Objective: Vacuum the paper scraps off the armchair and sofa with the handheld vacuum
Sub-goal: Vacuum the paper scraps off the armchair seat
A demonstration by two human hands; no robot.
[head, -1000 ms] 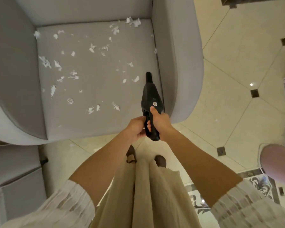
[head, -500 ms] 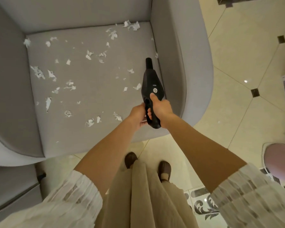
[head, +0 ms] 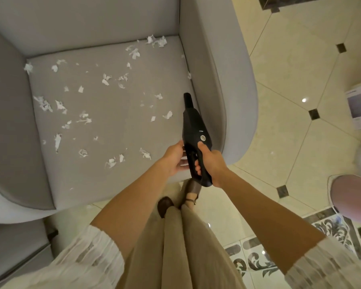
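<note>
While the right hand (head: 212,163) wraps the handle, the handheld vacuum (head: 194,130) hangs over the armchair (head: 233,90) seat's right edge. Its long axis points away, nozzle toward the backrest. The left hand (head: 174,158) touches its side, fingers loose; paper scraps (head: 82,119) litter the cushion.
</note>
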